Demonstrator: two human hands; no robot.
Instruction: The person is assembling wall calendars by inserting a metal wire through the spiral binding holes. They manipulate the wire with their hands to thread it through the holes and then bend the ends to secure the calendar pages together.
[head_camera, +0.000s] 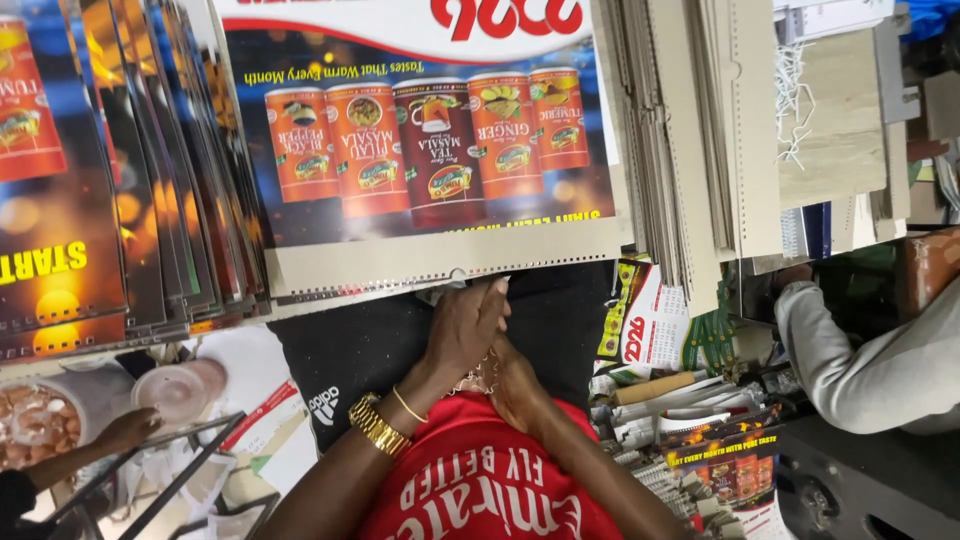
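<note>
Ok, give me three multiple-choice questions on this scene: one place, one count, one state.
1. Where do the left hand fingers rest?
A. on the poster at its lower edge
B. on a keyboard
C. on a bottle
2. How many cans does the poster picture?
A. three
B. five
C. seven
3. How do the hands lie?
A. far apart
B. left over right hand
C. both raised overhead

Answers: A, fingertips meet the punched edge; B, five stand in a row; B, the left hand covers the right.
</note>
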